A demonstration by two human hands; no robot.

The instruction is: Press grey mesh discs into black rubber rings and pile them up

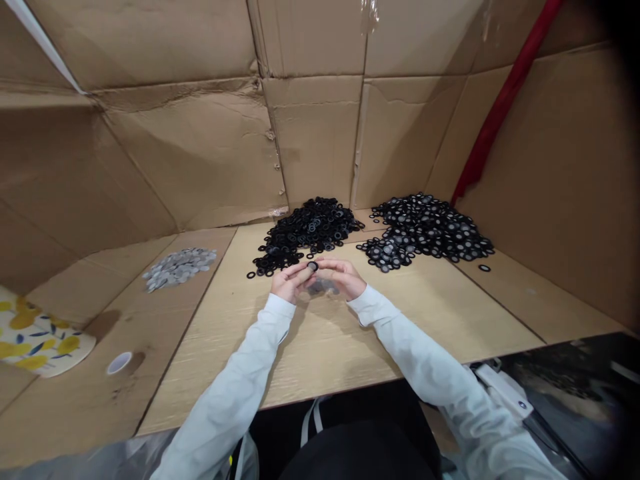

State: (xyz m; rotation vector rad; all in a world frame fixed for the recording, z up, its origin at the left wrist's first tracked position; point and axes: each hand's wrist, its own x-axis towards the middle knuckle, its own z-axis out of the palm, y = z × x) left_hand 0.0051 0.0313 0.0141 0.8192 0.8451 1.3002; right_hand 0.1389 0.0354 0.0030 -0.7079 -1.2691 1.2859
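Note:
My left hand and my right hand meet over the middle of the table, fingers closed together. Between their fingertips is a black ring washer, its centre partly covered by my fingers. Under the hands lies a small heap of pale grey discs, partly hidden by them. Just beyond stands a pile of black ring washers with open centres. To its right spreads a pile of black rings with pale centres.
On the left are a flat pile of pale grey discs, a small white round lid or roll and a lemon-patterned container. Cardboard walls enclose the table. A red strip hangs at the right.

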